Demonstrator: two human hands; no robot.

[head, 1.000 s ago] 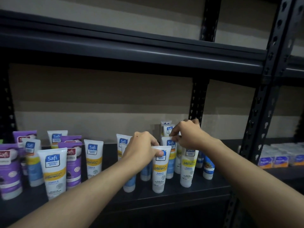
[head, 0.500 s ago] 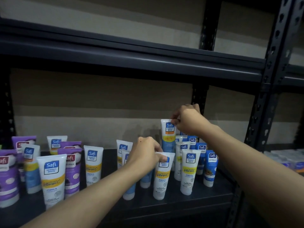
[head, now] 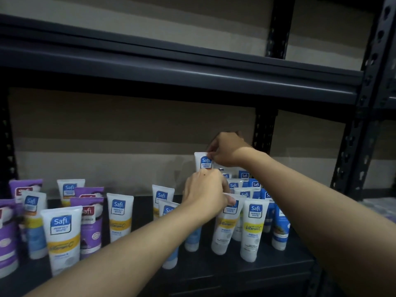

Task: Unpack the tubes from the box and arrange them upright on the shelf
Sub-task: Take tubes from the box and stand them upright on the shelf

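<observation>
Dark shelf [head: 278, 273] carries upright tubes [head: 120, 219]. My right hand [head: 227, 150] pinches the raised tube [head: 201, 162] at its top, above the others; my left hand [head: 205, 196] grips a front tube [head: 225, 228]. I judge this the placing step: next, lower it straight into a gap.

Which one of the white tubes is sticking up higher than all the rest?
The white tube whose top corner the right hand pinches, behind the left hand; its top stands clear above every neighbour.

Bare forearms [head: 128, 249]; small mole [head: 203, 175] on left hand [head: 205, 196].
</observation>
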